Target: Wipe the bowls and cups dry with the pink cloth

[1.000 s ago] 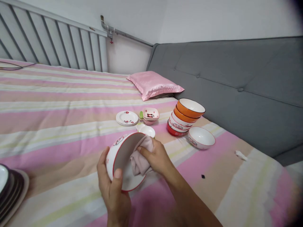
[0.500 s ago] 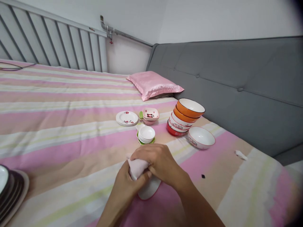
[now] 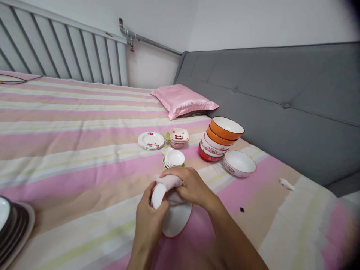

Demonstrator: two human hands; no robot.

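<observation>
A white bowl with a red rim (image 3: 177, 223) is tilted on its side low in the middle of the view. My left hand (image 3: 149, 210) grips its left side, thumb at the rim and fingers behind. Wrapped around a pale pink cloth (image 3: 170, 182), my right hand (image 3: 194, 187) presses it over the bowl's upper edge and inside. Part of the bowl is hidden by the cloth and fingers. Just beyond my hands stand small white dishes (image 3: 174, 158) stacked on a green-edged dish, partly covered by my right hand.
Flower-patterned plates (image 3: 151, 140) and pink square dishes (image 3: 179, 135) lie farther back. To the right are stacked bowls (image 3: 225, 129) and a single bowl (image 3: 240, 163). Dark-sided dishes (image 3: 17, 232) sit at the left edge. A white scrap (image 3: 287, 184) lies on the striped bedspread (image 3: 84, 180).
The bowl has turned in my hands, and more of its outside and inside shows. My right hand and the cloth have shifted slightly up over the rim.
</observation>
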